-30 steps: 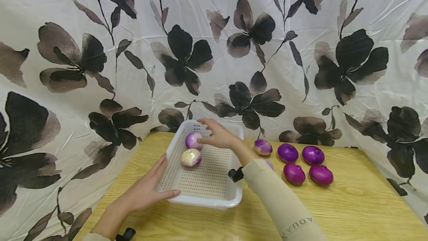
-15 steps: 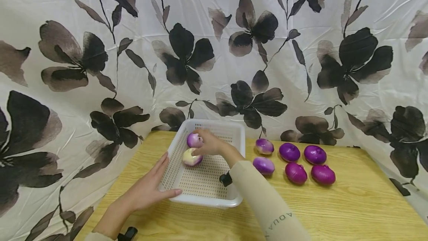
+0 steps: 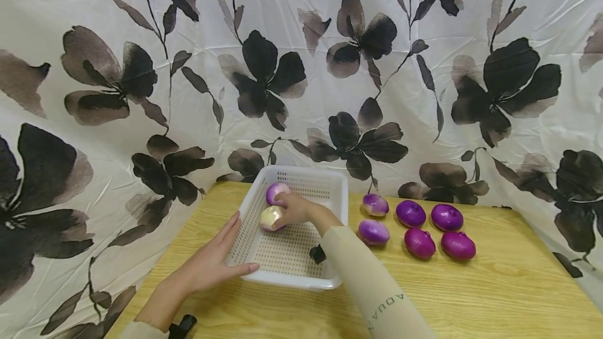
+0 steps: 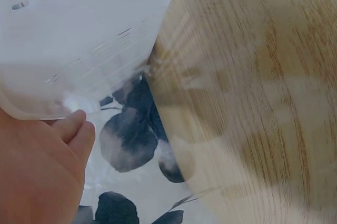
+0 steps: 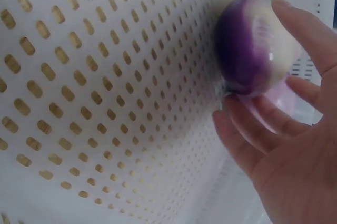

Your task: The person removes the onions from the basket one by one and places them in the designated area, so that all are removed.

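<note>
A white perforated plastic basket (image 3: 301, 280) stands on the wooden table. My left hand (image 3: 212, 266) rests on its left near corner, thumb on the front rim and fingers along the outer side. Inside the basket, my right hand (image 3: 297, 209) has its thumb and fingers around a cream-and-purple onion (image 3: 269, 217). The right wrist view shows the thumb on one side of this onion (image 5: 245, 45) and the fingertips at the other. Just behind it lies a purple-and-white onion (image 3: 277, 191), partly covered by the right hand.
Right of the basket are a purple-and-white onion (image 3: 375, 205), a light purple onion (image 3: 374, 232), two dark purple onions (image 3: 411, 213) and two magenta onions (image 3: 420, 243). Behind the table (image 3: 513, 281) hangs a floral cloth (image 3: 424, 135).
My right hand has come down and toward me, from the rear onion to the cream-and-purple one, and its fingers have closed around it. My left hand stays on the basket.
</note>
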The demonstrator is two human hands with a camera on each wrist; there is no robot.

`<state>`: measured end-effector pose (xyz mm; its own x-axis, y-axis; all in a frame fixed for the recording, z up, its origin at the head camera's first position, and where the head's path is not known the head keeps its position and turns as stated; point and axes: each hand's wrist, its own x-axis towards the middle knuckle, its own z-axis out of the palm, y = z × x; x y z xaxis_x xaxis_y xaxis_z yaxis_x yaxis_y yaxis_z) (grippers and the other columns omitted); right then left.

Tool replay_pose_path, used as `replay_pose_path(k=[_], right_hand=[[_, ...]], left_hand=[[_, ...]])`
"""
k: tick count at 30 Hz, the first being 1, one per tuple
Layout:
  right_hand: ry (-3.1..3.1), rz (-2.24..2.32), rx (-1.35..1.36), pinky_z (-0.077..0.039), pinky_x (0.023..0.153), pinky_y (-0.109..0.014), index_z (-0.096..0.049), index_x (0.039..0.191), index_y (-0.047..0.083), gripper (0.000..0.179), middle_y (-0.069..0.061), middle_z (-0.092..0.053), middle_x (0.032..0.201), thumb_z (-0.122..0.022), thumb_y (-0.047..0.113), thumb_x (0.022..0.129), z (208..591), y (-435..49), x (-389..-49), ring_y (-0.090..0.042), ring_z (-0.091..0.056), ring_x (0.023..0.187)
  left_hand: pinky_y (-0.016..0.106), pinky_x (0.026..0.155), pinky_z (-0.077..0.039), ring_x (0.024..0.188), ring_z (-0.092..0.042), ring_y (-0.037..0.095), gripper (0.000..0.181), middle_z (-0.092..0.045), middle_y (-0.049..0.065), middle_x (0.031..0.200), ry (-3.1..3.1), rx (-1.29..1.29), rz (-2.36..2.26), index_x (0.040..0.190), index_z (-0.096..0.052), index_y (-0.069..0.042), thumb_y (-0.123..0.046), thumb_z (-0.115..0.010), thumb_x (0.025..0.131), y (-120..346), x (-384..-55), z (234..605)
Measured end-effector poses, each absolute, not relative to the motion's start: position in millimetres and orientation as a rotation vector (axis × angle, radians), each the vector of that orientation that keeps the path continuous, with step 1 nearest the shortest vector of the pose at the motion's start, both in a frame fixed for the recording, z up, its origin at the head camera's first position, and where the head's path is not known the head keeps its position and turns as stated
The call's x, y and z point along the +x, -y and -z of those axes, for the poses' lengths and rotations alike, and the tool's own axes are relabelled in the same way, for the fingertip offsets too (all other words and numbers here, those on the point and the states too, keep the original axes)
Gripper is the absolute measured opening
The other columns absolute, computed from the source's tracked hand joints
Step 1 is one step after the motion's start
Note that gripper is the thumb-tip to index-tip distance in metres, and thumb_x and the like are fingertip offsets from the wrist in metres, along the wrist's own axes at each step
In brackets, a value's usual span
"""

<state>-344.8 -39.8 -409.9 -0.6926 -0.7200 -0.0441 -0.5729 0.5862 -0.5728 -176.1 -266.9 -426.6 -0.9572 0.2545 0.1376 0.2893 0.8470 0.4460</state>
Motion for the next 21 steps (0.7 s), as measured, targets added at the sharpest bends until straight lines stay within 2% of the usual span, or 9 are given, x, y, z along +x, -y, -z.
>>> replay_pose_path(k=[6,13,21], right_hand=[[-2.562,0.687,-1.08,-0.05,0.096,-0.027,-0.058,0.137,0.004,0.063,-0.006,-0.066,0.119,-0.084,0.029,0.085,413.3,41.3,-342.2,-0.017,-0.061,0.108],[-2.559,0.62,-1.08,-0.051,0.095,-0.028,-0.055,0.136,0.005,0.059,-0.005,-0.066,0.116,-0.081,0.028,0.089,414.0,44.5,-341.5,-0.016,-0.062,0.104],[-2.58,0.6,-1.096,-0.051,0.092,-0.026,-0.058,0.136,0.005,0.057,-0.004,-0.067,0.113,-0.081,0.03,0.09,415.3,45.5,-342.4,-0.014,-0.062,0.101]], left_hand=[[0.063,0.114,-0.035,0.15,-0.028,0.044,0.121,0.0,0.007,0.173,2.949,-0.434,0.718,0.164,-0.014,-0.003,-0.078,-0.064,0.082,266.3,-176.6,426.7],[0.063,0.115,-0.034,0.15,-0.027,0.044,0.122,-0.001,0.007,0.173,2.947,-0.443,0.715,0.164,-0.014,-0.003,-0.078,-0.064,0.082,266.1,-176.6,427.5],[0.063,0.115,-0.034,0.15,-0.027,0.044,0.122,-0.001,0.006,0.173,2.956,-0.433,0.713,0.164,-0.014,-0.003,-0.078,-0.064,0.082,266.1,-175.5,426.5]])
